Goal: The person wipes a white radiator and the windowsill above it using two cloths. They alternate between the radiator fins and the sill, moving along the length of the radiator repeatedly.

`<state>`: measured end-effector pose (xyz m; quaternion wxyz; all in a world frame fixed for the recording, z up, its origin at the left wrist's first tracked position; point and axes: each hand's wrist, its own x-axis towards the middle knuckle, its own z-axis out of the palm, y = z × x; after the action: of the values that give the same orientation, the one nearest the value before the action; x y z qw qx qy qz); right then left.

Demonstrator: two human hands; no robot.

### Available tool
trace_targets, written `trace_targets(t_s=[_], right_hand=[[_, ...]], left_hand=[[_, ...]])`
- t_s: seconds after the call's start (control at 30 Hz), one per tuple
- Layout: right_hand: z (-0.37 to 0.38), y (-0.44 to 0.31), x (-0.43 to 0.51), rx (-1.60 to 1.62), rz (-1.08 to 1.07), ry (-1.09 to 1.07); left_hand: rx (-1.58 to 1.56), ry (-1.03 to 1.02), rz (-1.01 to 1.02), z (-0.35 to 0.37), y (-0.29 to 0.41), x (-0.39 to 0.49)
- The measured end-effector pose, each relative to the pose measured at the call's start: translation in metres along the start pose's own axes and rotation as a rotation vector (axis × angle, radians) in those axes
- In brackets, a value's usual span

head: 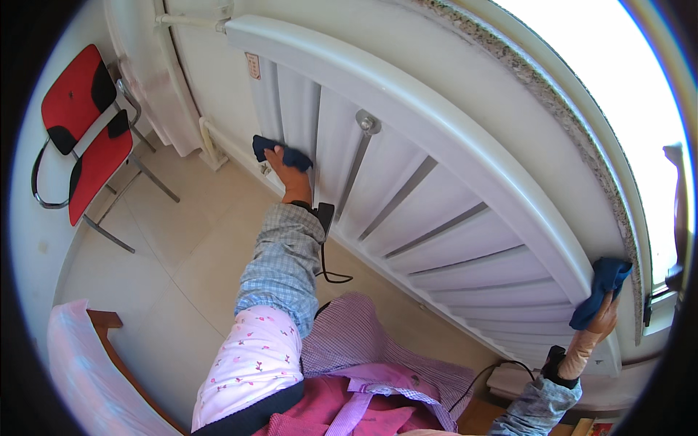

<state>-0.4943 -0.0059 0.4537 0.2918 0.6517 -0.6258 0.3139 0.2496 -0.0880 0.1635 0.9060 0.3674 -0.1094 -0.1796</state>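
Observation:
A white panel radiator [403,201] runs along the wall in front of me. My left hand [290,173] presses a folded dark blue cloth [299,159] on the radiator's ribbed front, near its left end. At the far right, my right hand [602,320] holds another dark blue cloth [609,275] against the radiator's top rail, close to the wall; some of its fingers are hidden. Each wrist wears a black band with a dark device, and a black cable hangs from the left one [326,218].
A red and black chair [103,158] stands on the tiled floor at the left. A granite window sill [545,95] lies above the radiator. White pipes [210,139] run beside its left end. A plastic-covered wooden piece of furniture [92,370] is at the lower left.

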Motion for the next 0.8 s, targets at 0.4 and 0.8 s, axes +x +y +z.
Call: trace_targets(t_s=[0.4, 0.8], right_hand=[[-0.004, 0.056, 0.006, -0.261, -0.341, 0.042], [-0.033, 0.018, 0.003, -0.218, -0.535, 0.170]], left_hand=[[0.635, -0.051, 0.806, 0.128, 0.124, -0.046], [0.338, 0.043, 0.343, -0.060, -0.071, -0.004]])
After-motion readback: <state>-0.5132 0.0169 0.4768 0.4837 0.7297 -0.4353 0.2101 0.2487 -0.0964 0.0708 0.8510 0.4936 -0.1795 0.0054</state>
